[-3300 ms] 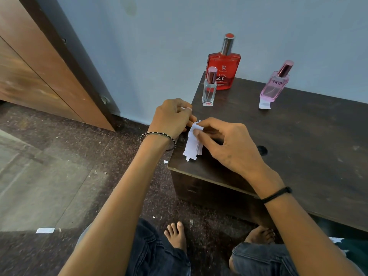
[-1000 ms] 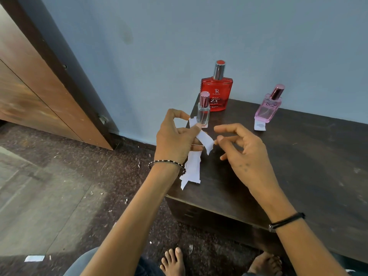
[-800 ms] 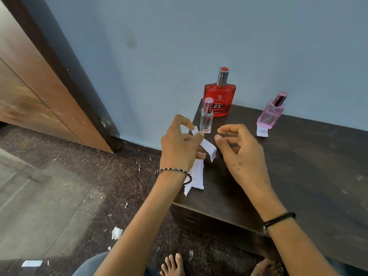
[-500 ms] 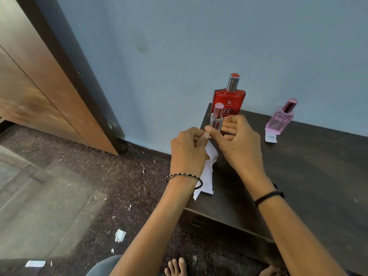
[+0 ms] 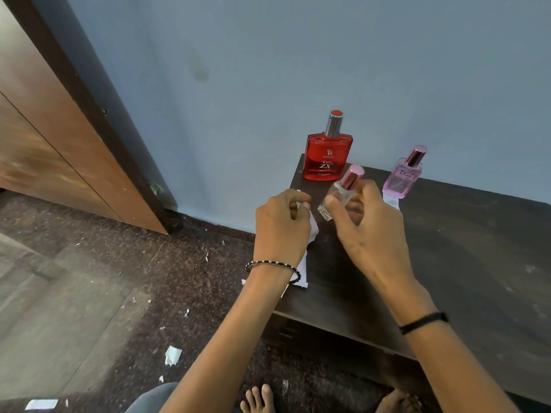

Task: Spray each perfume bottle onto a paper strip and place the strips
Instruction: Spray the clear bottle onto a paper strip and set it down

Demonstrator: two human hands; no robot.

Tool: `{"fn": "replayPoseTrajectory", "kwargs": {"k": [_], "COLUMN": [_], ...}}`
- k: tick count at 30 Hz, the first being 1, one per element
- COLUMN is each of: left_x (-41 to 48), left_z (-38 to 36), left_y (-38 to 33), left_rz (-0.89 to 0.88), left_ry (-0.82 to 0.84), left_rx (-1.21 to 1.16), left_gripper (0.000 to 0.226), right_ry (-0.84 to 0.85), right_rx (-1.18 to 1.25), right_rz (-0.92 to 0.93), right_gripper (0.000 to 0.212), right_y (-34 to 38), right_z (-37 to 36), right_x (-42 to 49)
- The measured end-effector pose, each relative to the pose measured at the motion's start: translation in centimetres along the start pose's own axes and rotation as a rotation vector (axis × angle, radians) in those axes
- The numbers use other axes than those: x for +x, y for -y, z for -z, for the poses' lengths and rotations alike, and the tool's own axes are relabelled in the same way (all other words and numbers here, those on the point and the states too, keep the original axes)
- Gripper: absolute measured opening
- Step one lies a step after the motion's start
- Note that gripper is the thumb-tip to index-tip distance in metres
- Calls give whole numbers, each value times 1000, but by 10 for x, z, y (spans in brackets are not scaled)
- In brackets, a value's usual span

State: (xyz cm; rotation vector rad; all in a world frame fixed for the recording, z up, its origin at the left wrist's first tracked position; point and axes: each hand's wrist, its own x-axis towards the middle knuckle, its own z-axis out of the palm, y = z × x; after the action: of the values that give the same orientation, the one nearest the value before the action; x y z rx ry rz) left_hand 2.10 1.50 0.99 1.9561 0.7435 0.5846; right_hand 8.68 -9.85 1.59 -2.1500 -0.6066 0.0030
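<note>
Both hands at work: right hand (image 5: 368,225) tilting a small clear glass perfume bottle with a pink cap (image 5: 340,193), left hand (image 5: 281,226) pinching white paper strips (image 5: 304,260).

Head view: the right fingers are curled round the small bottle, leaning it off upright toward 10 o'clock above the dark wooden table (image 5: 447,263). The left thumb and forefinger are pressed together on the strips, which hang down past the wrist at the table's edge. At 12 o'clock of the hands stands a red square glass bottle (image 5: 327,158); at 2 o'clock a pink bottle (image 5: 402,180) rests on a strip already placed (image 5: 391,201). Judging by this, the second bottle's spraying is in hand; next the cap must come off and a strip be held before the nozzle.
</note>
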Motion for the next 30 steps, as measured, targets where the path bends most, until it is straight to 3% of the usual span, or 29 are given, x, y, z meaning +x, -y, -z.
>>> {"fn": "replayPoseTrajectory", "kwargs": {"k": [3,9,14,19,27,30], "left_x": [-6,-12,-21,-23,-19,-18], "left_z": [-9,-31,-48,-62,-76,-78], "left_y": [-8,-28,-49,-57,-70,-72], "left_rz": [-49,-109,-15,-9,97,179], "left_ry": [28,132,205,270,181,153], "left_rx": [15,-36,-311,-362,-558,-618], "left_gripper": [19,18,24,36,26,28], "right_ry": [27,54,95,144,183,180], "right_rx": [89,352,526,580,666,804], "right_rz": [-39,-139,-227,-206,-212,-248], "right_gripper": [23,21,16,9,8,22], "right_y": [-7,-21,-32,-38,-54,-60], "right_z": [20,43,53,63,83,94], "right_x": [-19,-39,-39,-44,-47,-45]}}
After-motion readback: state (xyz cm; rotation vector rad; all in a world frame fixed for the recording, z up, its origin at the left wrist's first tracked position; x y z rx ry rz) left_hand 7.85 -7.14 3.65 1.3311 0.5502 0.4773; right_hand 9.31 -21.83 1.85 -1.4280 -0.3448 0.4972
